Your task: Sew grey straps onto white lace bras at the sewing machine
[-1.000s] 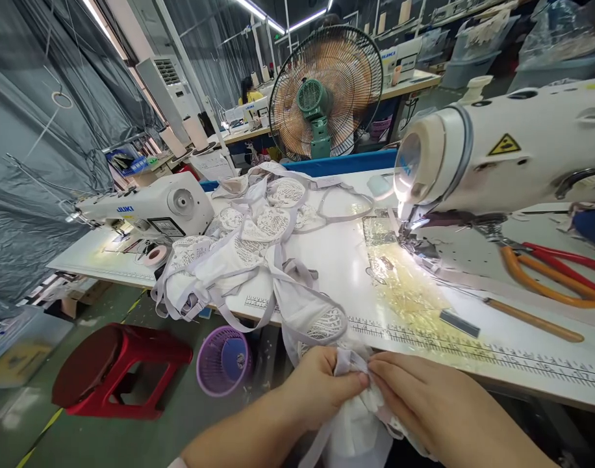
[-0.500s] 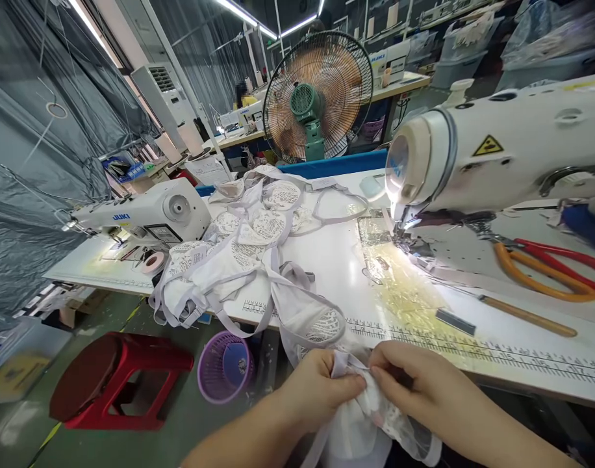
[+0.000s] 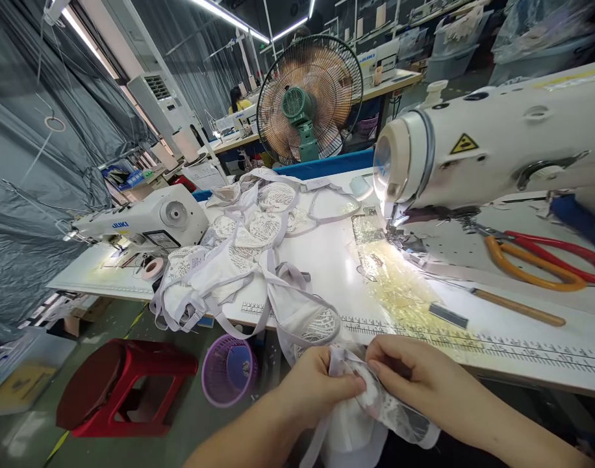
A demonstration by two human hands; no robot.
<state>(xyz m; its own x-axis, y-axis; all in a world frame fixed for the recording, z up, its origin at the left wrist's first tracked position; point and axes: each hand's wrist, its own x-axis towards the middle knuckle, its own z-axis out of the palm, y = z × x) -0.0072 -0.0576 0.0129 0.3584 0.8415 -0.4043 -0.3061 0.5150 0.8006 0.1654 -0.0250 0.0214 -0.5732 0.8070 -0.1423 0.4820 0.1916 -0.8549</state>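
Low in front of me, at the table's front edge, my left hand (image 3: 321,383) is closed on a white lace bra (image 3: 353,422), thumb on top of the cloth. My right hand (image 3: 409,370) pinches the same bra's edge just to the right, fingertips and thumb together. Part of the bra hangs below both hands, with a sheer lace piece to the right. Behind my hands, a pile of white bras (image 3: 249,240) with grey-lilac edging spreads over the table, one draping over the front edge toward the held piece.
A lit sewing machine (image 3: 424,156) stands at the right, with orange- and red-handled scissors (image 3: 536,263), a wooden-handled tool (image 3: 521,307) and a dark grey bar (image 3: 448,316) nearby. Another sewing machine (image 3: 141,220), a fan (image 3: 310,101), a red stool (image 3: 132,387) and a purple basket (image 3: 214,377) surround the table.
The view has shifted slightly, so the table items sit a little further left. Both hands keep hold of the bra; its sheer lace piece has shifted slightly under my right hand.
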